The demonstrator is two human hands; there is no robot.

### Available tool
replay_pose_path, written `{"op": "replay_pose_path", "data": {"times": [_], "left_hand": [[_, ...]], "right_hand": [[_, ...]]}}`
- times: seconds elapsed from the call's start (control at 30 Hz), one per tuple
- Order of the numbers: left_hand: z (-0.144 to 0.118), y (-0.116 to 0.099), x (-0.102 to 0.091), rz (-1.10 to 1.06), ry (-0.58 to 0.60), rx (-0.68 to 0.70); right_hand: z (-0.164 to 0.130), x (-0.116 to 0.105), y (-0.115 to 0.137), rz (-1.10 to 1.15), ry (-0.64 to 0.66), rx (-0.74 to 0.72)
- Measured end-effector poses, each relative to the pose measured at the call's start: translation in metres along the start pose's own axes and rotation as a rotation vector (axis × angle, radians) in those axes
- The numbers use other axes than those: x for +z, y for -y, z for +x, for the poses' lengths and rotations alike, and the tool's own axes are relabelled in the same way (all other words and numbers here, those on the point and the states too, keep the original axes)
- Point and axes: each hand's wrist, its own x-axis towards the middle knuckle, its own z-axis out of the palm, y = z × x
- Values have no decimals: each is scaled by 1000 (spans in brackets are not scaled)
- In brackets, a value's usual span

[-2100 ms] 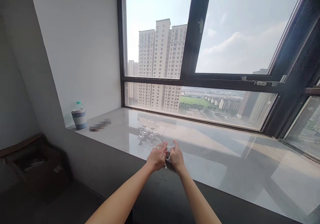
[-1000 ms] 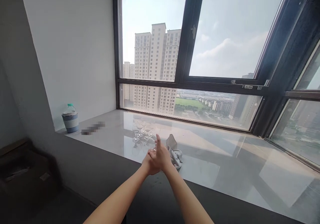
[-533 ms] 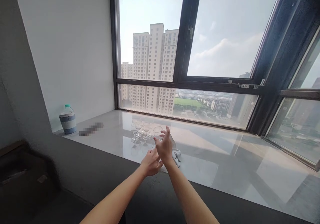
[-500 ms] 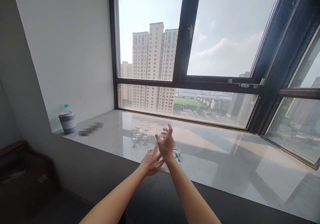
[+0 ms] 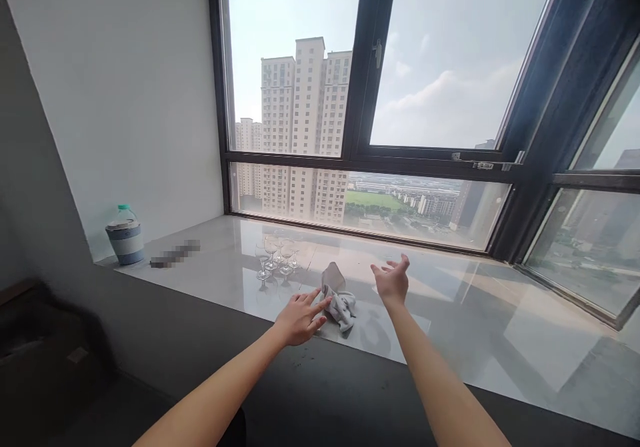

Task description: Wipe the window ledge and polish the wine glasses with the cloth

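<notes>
A: What are the hands doing?
B: The left hand (image 5: 299, 317), fingers spread and holding nothing, touches the grey cloth (image 5: 339, 298) at lower centre; the right hand (image 5: 393, 282) hovers open and empty, just right of it.
A: How would the cloth handle?
B: Probably soft, light; pinch any fold. It's crumpled, peak tilted toward the upper left, near the wine glasses (image 5: 276, 256)

White wall (image 5: 125, 100) — big daylit window (image 5: 400, 100).
</notes>
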Motion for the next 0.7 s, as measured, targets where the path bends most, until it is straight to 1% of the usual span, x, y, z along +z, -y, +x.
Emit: {"op": "replay_pose_path", "data": {"times": [0.1,0.2,0.37,0.57,0.7], "left_hand": [[0,-1,-1,4,23,-4],[1,-1,-1,27,34,-4],[1,-2,-2,51,36,2],[2,-3,-1,57,3,3],[2,-3,-1,50,11,-14]], "right_hand": [[9,-5,-21,-29,-34,88],[20,-5,-35,-35,-33,106],[37,1,-58,-38,-44,120],[55,13,-86,29,-72,88],[65,19,-97,58,-71,55]]}}
